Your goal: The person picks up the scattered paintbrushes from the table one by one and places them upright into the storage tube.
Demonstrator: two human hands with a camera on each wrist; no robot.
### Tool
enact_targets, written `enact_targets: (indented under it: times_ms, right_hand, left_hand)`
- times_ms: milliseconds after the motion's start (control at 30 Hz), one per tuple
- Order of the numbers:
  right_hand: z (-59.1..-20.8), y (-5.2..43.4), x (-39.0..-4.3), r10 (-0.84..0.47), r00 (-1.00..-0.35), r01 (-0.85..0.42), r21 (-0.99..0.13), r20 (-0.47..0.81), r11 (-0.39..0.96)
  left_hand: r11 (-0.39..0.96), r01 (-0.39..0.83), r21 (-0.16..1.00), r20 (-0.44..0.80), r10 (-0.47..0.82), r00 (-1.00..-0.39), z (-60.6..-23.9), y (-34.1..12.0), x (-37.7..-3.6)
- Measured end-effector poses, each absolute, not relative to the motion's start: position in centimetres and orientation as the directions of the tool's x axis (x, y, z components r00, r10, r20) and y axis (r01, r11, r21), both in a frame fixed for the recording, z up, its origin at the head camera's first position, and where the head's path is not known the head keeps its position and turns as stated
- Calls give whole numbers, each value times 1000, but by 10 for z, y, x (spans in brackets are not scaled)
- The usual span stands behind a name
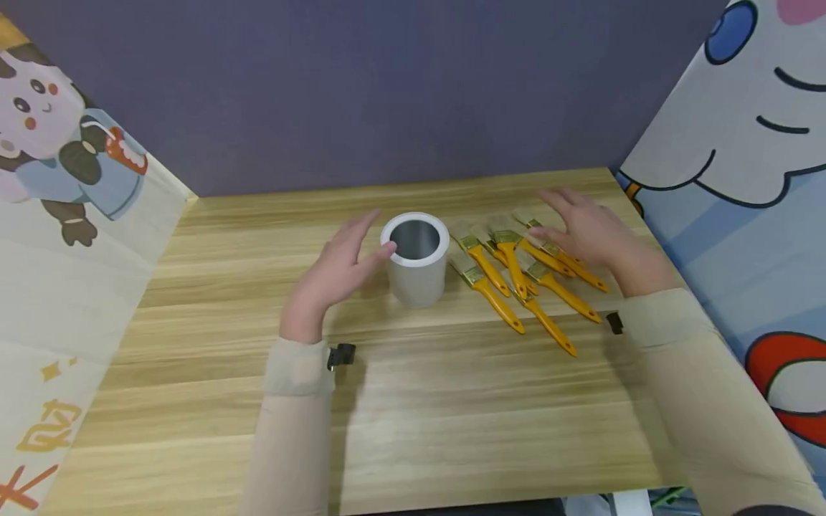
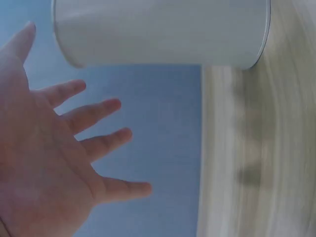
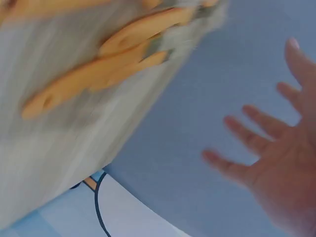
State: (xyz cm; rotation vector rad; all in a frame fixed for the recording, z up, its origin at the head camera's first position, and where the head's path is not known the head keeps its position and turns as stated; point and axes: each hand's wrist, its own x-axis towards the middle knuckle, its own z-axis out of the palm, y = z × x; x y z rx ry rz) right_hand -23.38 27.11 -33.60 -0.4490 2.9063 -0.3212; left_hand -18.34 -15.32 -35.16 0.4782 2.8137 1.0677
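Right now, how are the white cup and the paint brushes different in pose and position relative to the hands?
The white cup stands upright with its mouth open upward; the paint brushes lie flat, partly overlapping. The cup is a single thing; the brushes are several. The left hand is beside the cup, thumb at its rim; the right hand is spread over the brushes' far side. Both rest on the wooden table, and neither is gripped.

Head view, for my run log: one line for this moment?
left hand: open beside metal cup | right hand: open over paintbrushes | table
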Motion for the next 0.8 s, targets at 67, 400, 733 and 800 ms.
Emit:
enact_targets:
  times_ms: [67, 400, 733, 800]
  right_hand:
    - [-338, 271, -242, -347, -928, -308, -246, -132, 919]
    - [-362, 249, -257, -266, -960, -222, -348, -84, 911]
    - [-385, 229, -274, -153, -954, -67, -315, -257, 947]
    - [-390, 225, -275, -134, -956, -57, -282, -262, 958]
  left_hand:
    - [687, 259, 679, 20, 335, -942, -353, -149, -185]
    - [613, 223, 758, 30, 309, -951, -364, -137, -185]
    - [585, 203, 785, 29, 292, -956, -364, -138, -189]
    - [587, 190, 787, 18, 286, -958, -365, -137, -189]
